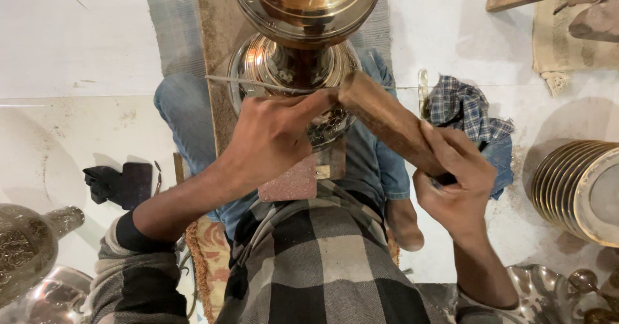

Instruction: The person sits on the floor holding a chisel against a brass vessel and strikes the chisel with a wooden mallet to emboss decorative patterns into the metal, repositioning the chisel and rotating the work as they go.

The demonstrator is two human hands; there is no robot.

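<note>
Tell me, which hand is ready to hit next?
Probably the right hand: it grips the brown wooden mallet raised beside the shiny brass vessel. The left hand steadies a thin metal rod.

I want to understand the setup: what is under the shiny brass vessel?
A wooden plank and the person's jeans-clad legs lie under the brass vessel. Its contact area is covered.

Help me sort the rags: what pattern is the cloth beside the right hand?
The cloth is a blue-and-white plaid check, seen in the head view.

The brass vessel (303, 34) gleams, polished and mirror-glossy; the mallet (387, 121) is matt, worn wood; the checked rag (467, 108) looks like soft cotton; the floor (77, 34) is smooth stone.
</note>
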